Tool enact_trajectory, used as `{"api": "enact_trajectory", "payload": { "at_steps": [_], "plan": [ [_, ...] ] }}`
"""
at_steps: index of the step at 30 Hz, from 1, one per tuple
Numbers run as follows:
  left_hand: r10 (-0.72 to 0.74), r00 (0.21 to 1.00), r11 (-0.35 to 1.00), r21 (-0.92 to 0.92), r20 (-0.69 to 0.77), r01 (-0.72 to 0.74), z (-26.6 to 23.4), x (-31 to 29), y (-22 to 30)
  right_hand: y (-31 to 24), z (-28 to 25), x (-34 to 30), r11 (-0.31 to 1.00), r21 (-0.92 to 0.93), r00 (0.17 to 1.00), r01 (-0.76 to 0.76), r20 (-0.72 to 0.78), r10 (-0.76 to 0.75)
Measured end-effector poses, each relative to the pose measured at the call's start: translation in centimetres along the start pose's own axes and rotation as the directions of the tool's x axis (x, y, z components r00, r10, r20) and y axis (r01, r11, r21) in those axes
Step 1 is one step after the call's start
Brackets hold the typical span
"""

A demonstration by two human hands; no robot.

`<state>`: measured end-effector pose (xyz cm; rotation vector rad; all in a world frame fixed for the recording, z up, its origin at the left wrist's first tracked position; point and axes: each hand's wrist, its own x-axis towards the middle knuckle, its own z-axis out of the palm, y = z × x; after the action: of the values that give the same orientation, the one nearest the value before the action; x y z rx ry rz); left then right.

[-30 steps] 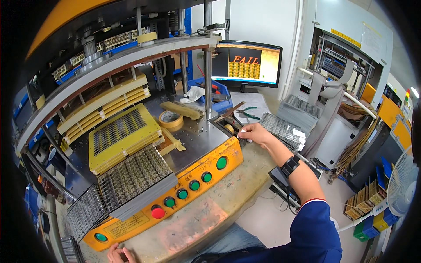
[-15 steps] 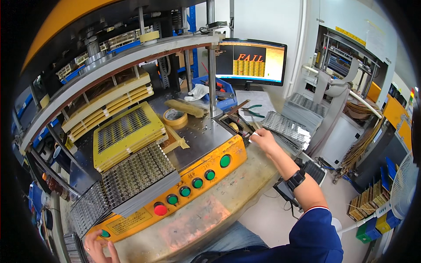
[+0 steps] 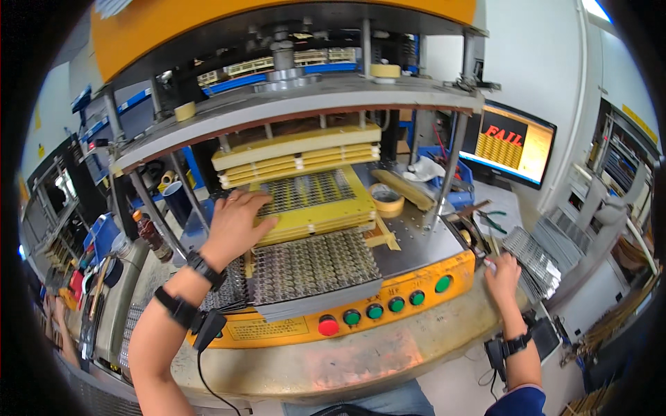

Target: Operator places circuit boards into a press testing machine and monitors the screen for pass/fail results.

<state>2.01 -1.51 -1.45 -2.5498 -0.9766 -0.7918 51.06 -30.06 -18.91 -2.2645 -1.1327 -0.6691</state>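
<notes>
My left hand (image 3: 239, 223) reaches over the left edge of the yellow test fixture (image 3: 316, 220), its fingers apart and its fingertips by the perforated metal panel (image 3: 305, 191) lying on top. Whether they touch the panel, I cannot tell. At the right front corner of the machine, my right hand (image 3: 502, 277) is closed on a small white object (image 3: 490, 264), mostly hidden by the fingers. A stack of grey punched panels (image 3: 316, 270) stands in front of the fixture. Beside my right hand lies another stack of shiny panels (image 3: 533, 258).
Yellow upper plates (image 3: 298, 163) hang above the fixture, between metal posts. A tape roll (image 3: 386, 200) and a brush (image 3: 402, 188) lie right of it. Along the orange front edge are a red button (image 3: 327, 325) and several green ones. A monitor (image 3: 510, 143) stands behind green-handled pliers (image 3: 494, 220).
My left hand has moved from the front left corner, near a green button, up to the fixture. My right hand stays by the right corner, still closed. The view has swung left.
</notes>
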Motion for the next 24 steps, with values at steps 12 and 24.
{"api": "enact_trajectory", "payload": {
  "at_steps": [12,24],
  "plan": [
    [0.336,0.940,0.832,0.452,0.052,-0.322,0.4,2.0,-2.0,-3.9,-4.6,-1.5,0.738,0.655,0.958,-0.159,0.284,-0.046],
    [0.252,0.962,0.910,0.312,0.104,-0.272,-7.4,-13.3,11.0,-19.1,-10.5,5.8,0.467,0.870,0.693,-0.159,0.435,-0.575]
  ]
}}
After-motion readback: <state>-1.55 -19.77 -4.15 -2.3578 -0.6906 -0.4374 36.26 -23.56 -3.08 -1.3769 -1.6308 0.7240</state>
